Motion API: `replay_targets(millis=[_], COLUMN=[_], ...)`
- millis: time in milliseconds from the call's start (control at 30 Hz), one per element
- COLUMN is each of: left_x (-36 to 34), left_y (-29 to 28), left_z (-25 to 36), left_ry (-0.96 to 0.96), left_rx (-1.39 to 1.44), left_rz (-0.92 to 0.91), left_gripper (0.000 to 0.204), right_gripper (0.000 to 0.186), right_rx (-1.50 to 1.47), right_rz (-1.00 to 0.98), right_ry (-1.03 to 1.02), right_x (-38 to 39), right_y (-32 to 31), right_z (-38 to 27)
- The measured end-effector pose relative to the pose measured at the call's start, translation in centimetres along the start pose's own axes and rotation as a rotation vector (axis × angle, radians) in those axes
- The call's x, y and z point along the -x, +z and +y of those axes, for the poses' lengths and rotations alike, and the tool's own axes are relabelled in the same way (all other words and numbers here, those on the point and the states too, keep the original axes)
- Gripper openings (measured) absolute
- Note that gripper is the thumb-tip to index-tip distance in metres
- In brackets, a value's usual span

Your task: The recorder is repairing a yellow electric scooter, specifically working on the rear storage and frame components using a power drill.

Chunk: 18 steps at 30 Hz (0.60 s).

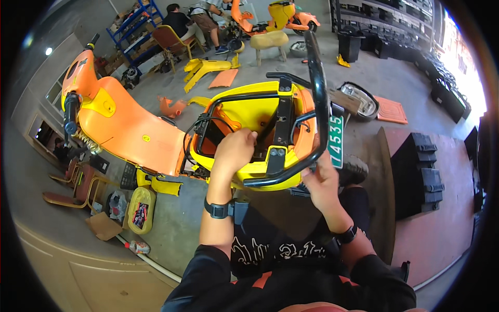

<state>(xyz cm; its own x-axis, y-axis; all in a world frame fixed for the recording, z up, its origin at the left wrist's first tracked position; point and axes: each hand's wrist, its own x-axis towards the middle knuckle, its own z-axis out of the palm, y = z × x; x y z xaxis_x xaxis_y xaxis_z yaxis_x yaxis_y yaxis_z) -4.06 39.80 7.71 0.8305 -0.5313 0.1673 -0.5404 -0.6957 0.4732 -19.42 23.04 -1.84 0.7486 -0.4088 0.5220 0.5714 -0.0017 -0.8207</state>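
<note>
Over the near edge of the rear opening (247,106) of the orange-and-yellow scooter (132,134), I had my left hand (236,152), its fingers curled in toward one another; whether they pinched anything, I couldn't tell. My right hand (323,182) was at the tail, just below the black rail (321,93), thumb apart from the partly hidden fingers, and I couldn't tell what they gripped, if anything. The scooter stood before me, handlebar to the left, tail to the right.

I judged the work to be partway along. The rail, the black bracket (283,122) across the opening and the green plate (337,140) were in place; what seemed left was the open top, where no seat covered the frame and cables showed at its left end.

Under it all was a grey concrete floor (179,229), with yellow panels (208,67) and an orange panel (224,79) lying loose on the far side. Near right, a pink tabletop (436,229) carried black cases (416,177). Far off, two people worked beside a second scooter (280,15), between blue shelves (132,31) on the left and dark racks (387,21) on the right.
</note>
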Motion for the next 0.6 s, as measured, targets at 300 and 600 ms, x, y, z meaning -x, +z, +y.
replay_targets(millis=[300,600], left_x=[-1.3,-0.5], left_y=[0.4,0.8], left_z=[-0.9,0.0], left_ry=[-0.054,-0.075], left_rx=[0.115,0.054], left_rz=[-0.016,-0.028], left_gripper=[0.035,0.035], right_gripper=[0.039,0.025], right_rx=[-1.057,-0.433], right_rz=[0.483,1.023], right_ry=[-0.142,-0.415], right_x=[-6.0,-6.9], right_y=[-2.3,-3.5], right_z=[-2.4,0.9])
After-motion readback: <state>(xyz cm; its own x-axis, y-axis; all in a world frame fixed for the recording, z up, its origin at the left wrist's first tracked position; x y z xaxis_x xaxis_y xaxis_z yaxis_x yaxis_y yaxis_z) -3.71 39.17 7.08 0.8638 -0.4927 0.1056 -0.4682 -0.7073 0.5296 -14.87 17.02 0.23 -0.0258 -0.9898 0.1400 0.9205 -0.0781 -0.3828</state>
